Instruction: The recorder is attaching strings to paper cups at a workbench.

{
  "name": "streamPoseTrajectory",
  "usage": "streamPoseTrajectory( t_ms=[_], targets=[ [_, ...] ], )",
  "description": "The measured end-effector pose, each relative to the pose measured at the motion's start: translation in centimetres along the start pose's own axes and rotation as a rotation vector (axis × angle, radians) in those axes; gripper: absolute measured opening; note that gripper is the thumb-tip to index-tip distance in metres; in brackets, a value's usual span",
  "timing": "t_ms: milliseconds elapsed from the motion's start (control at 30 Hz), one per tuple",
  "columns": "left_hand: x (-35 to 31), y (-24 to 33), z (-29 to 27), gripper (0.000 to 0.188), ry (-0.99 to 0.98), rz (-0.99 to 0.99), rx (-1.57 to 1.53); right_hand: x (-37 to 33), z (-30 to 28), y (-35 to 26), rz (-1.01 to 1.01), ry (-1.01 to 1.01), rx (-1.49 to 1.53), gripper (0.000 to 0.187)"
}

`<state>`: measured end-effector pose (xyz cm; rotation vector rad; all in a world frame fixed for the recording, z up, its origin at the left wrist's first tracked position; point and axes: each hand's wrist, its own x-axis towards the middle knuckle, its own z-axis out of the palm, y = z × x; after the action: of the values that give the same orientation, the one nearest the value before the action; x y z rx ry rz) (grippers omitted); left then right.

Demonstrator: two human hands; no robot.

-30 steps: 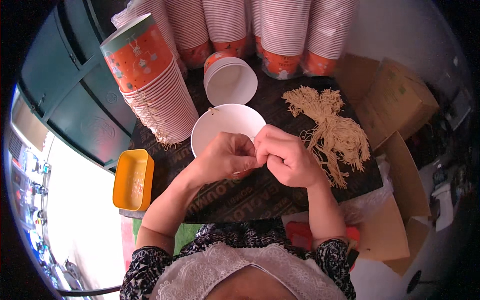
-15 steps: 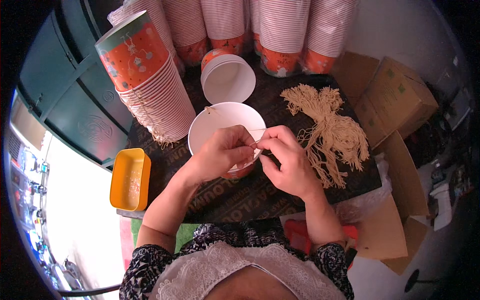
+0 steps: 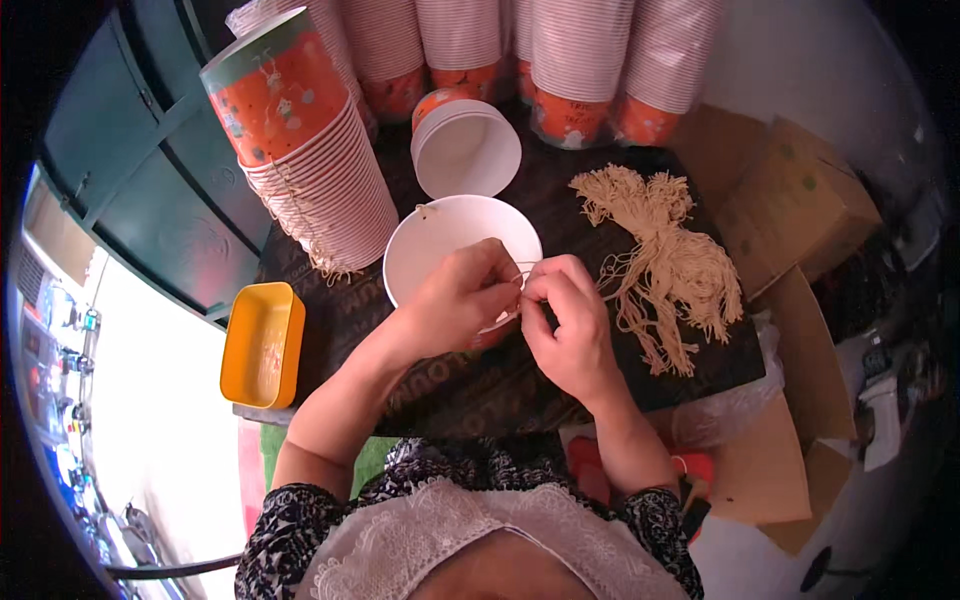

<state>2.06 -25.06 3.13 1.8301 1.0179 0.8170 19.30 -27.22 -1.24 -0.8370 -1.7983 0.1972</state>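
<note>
A white-lined paper bucket [image 3: 440,240] with an orange outside stands in front of me, its mouth facing up. A short piece of beige cord [image 3: 424,211] pokes through the far left of its rim. Over the near right of the rim, my left hand [image 3: 458,305] is closed, thumb and fingers pinching a thin cord [image 3: 525,266]. My right hand [image 3: 567,325] is also closed in a pinch on this cord, close beside the left fingertips. The fingers partly hide the cord's end and the rim there.
Right of the bucket lies a bundle of beige cords [image 3: 690,275]. A yellow tray [image 3: 292,350] with small bits in it sits at the left edge. Behind are a tall leaning bucket stack [image 3: 325,200], tipped buckets [image 3: 465,150] and wrapped stacks [image 3: 580,60]. Cardboard boxes [image 3: 800,200] stand at right.
Both hands stay at the bucket's rim, pinching the cord, with only small finger movements. The whole view has shifted slightly.
</note>
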Motion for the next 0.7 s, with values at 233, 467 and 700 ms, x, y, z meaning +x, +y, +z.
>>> streamPoseTrajectory(
  t_ms=[233, 467, 700],
  targets=[
    [-0.2, 0.2, 0.6, 0.012, 0.096, 0.113, 0.300, -0.3, -0.1, 1.5, 0.098, -0.014, 0.193, 0.014],
    [-0.1, 0.2, 0.5, 0.014, 0.001, -0.045, 0.074, -0.4, -0.4, 1.1, 0.138, -0.021, 0.210, 0.009],
    [-0.3, -0.2, -0.2, 0.020, -0.078, -0.009, -0.240, -0.4, -1.7, 0.4, 0.158, 0.001, 0.176, 0.007]
  ],
)
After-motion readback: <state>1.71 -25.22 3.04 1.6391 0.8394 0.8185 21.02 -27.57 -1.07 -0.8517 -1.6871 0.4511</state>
